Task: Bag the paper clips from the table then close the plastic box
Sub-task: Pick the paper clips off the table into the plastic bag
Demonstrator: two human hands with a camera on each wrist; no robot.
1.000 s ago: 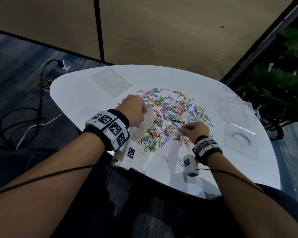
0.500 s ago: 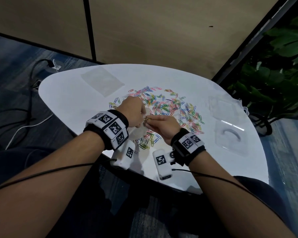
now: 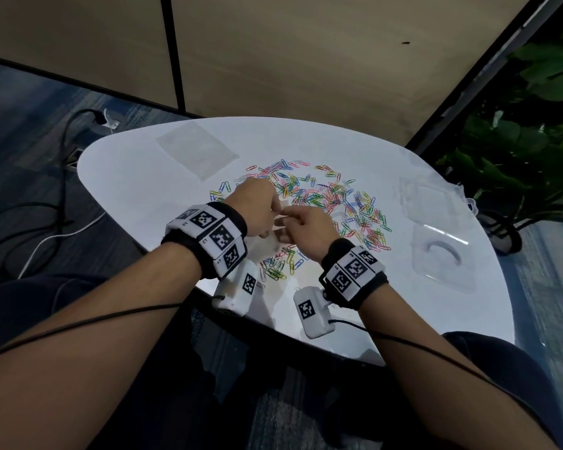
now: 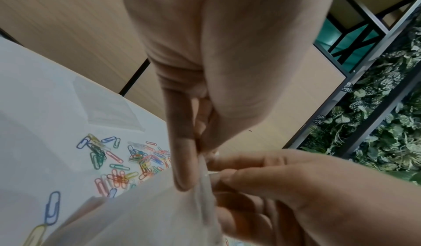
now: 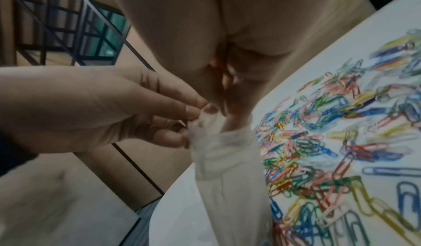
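Many coloured paper clips (image 3: 325, 196) lie scattered over the middle of the white table (image 3: 137, 180). Near the front edge my two hands meet over a small clear plastic bag (image 3: 264, 246). My left hand (image 3: 272, 219) pinches one side of the bag's mouth, and my right hand (image 3: 286, 224) pinches the other. In the left wrist view the left hand (image 4: 198, 152) and right hand (image 4: 216, 174) pinch the bag (image 4: 148, 214) at its top edge. The right wrist view shows the bag (image 5: 223, 160) hanging beside the clips (image 5: 318, 151). An open clear plastic box (image 3: 442, 254) lies at the right.
A second flat clear bag (image 3: 195, 151) lies at the table's far left. Cables (image 3: 62, 177) run over the carpet on the left. A green plant (image 3: 517, 141) stands to the right, and a beige partition wall rises behind the table.
My right hand left the clip pile and moved left to meet my left hand at the bag's mouth. The left hand kept hold of the bag.
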